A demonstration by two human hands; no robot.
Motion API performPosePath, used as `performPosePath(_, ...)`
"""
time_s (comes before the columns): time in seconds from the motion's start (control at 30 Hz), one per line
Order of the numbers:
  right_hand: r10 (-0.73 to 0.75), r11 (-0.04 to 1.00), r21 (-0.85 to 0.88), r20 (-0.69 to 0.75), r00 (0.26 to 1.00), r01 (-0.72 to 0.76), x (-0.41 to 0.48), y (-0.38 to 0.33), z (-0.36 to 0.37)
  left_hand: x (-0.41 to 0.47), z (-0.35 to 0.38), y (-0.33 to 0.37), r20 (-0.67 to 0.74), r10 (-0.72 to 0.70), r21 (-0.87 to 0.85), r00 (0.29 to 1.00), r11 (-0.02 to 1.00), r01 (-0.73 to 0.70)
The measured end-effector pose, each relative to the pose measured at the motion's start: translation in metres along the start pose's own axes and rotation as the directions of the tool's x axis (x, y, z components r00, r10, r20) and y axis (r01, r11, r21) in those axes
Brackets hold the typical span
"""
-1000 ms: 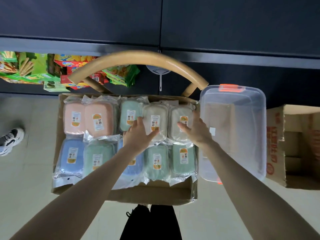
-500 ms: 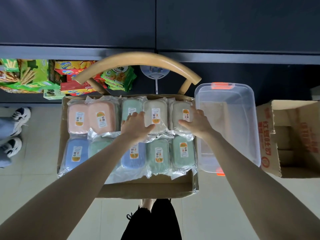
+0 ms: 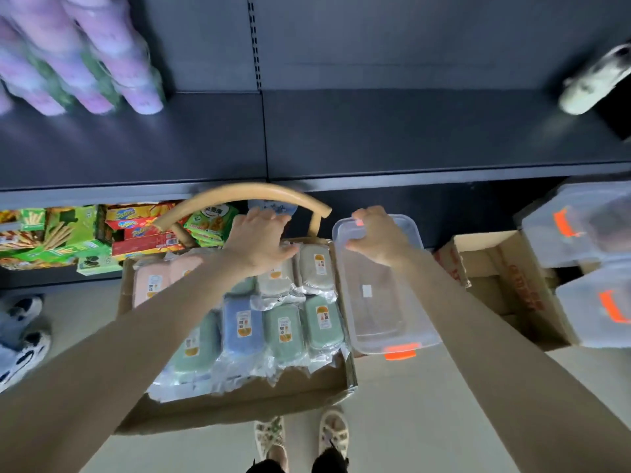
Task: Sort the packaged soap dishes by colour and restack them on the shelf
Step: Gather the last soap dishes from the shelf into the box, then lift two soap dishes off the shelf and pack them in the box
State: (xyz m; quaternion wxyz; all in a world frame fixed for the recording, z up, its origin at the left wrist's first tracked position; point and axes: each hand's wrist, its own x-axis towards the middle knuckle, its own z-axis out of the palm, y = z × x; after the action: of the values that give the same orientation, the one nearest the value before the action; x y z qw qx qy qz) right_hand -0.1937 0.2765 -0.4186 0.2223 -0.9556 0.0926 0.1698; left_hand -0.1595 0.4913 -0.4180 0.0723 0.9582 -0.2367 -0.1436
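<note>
Though resting on the cream soap dishes (image 3: 316, 264) half a second ago, now raised toward twelve o'clock and empty: left hand (image 3: 259, 240) spread wide, right hand (image 3: 375, 237) loosely curled over clear bin (image 3: 375, 302). Left those dishes lying in cardboard box (image 3: 239, 404), at six o'clock from the shelf (image 3: 409, 138). Looks like no pick made; sorting barely begun.

Left hand (image 3: 259, 240) and right hand (image 3: 377, 235) lifted off cream soap dishes (image 3: 316, 266), raised forward, empty

Head-worn view, steeply downward, arm's-length close
</note>
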Motion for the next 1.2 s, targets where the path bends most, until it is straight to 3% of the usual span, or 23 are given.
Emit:
performPosePath(0.13,-0.055,0.998,-0.043,-0.109,0.992,0.051,-0.041,0.000,-0.075,-0.010,-0.064,0.045,-0.141,0.098,0.095,0.985,0.992,-0.085)
performPosePath(0.37,-0.182,0.982,-0.109,-0.343,0.921,0.154,-0.125,0.044,-0.192,-0.041,-0.140,0.159,-0.333,0.158,0.096,0.930,0.986,-0.134)
performPosePath(0.67,-0.338,0.934,-0.261,-0.431,0.837,0.243,-0.209,0.129,-0.289,-0.074,-0.177,0.295,-0.528,0.150,0.114,0.836,0.988,-0.106)
performPosePath(1.07,-0.491,0.871,-0.303,-0.529,0.693,0.386,-0.140,0.133,-0.409,0.004,-0.273,0.332,-0.706,0.137,0.187,0.695,0.982,-0.004)
performPosePath(1.2,-0.516,0.857,-0.317,-0.500,0.696,0.407,-0.086,0.124,-0.436,0.052,-0.288,0.318,-0.725,0.091,0.145,0.682,0.989,0.022)
